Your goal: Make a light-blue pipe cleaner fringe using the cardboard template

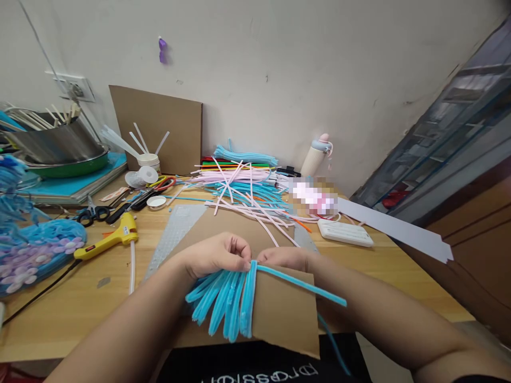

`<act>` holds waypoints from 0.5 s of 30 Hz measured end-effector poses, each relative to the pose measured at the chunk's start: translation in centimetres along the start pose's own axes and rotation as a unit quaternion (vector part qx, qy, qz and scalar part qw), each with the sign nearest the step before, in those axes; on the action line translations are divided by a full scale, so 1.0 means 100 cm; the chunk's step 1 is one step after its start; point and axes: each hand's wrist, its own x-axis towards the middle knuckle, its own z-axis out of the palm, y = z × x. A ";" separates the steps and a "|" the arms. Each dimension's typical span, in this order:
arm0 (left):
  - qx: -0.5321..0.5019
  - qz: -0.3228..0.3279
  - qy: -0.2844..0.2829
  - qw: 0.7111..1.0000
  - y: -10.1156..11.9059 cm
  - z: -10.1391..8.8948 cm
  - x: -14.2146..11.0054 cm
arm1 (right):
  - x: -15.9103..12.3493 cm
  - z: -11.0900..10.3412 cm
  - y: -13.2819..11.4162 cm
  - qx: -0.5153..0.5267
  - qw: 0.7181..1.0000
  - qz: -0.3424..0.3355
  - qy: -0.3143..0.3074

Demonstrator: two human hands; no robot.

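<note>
A yellow plastic glue gun (107, 239) bears a label too small to read. The left hand (219, 254), wrist bent inward, pinches thumb and finger at the top of the bright-blue fuzzy loops (231, 306), fanned beside a flat brown cardboard piece (285, 314). White lettering on black cloth (247, 363) below is only partly legible. The right hand (286, 258) curls behind the cardboard's top edge; its grip cannot be told.

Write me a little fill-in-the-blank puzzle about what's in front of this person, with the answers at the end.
Below the left hand, the fanned pipe-cleaner loops are coloured ____.
Beside them, a single pipe-cleaner strand crosses a flat piece of ____.
The glue gun on the wooden table is ____.
Under the metal bowl, the basin is ____ outside.

Missing words: blue; cardboard; yellow; green.
</note>
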 end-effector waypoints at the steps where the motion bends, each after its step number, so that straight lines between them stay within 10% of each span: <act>1: 0.019 0.001 -0.005 1.000 0.000 0.000 0.000 | 0.003 -0.004 0.000 0.053 0.997 0.022 -0.045; 7: 0.096 -0.007 -0.021 0.995 0.002 -0.001 0.001 | 0.011 -0.015 0.003 0.209 0.958 0.072 -0.184; 15: 0.120 -0.005 -0.028 0.992 0.004 0.000 0.000 | 0.012 -0.019 0.004 0.247 0.945 0.089 -0.195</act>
